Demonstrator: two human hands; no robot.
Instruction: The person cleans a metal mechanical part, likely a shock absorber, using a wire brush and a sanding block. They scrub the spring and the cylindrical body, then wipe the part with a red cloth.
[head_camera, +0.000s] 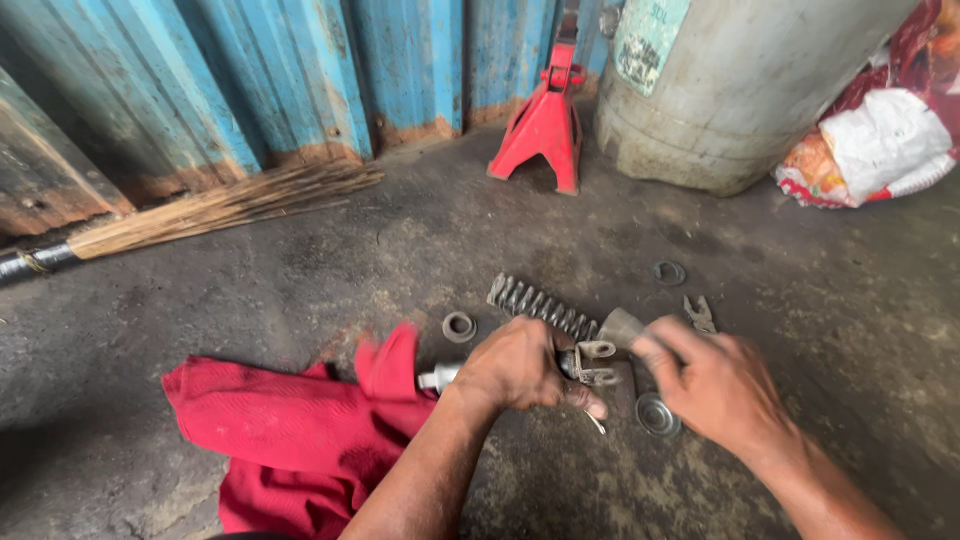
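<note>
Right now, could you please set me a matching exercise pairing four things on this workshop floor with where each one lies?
Things:
1. red metal jack stand
2. red cloth rag
3. straw broom
4. grey coil spring

Places:
A. on the floor beside the left forearm
B. just beyond the two hands
C. lying along the blue corrugated wall
D. upright beside the large grey drum

Pairs: 1-D, 2-A, 3-C, 4-B

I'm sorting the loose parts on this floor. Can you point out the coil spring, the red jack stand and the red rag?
coil spring (540, 303), head view, middle of its coils.
red jack stand (543, 130), head view, its sloped base.
red rag (290, 430), head view, middle of the cloth.
</note>
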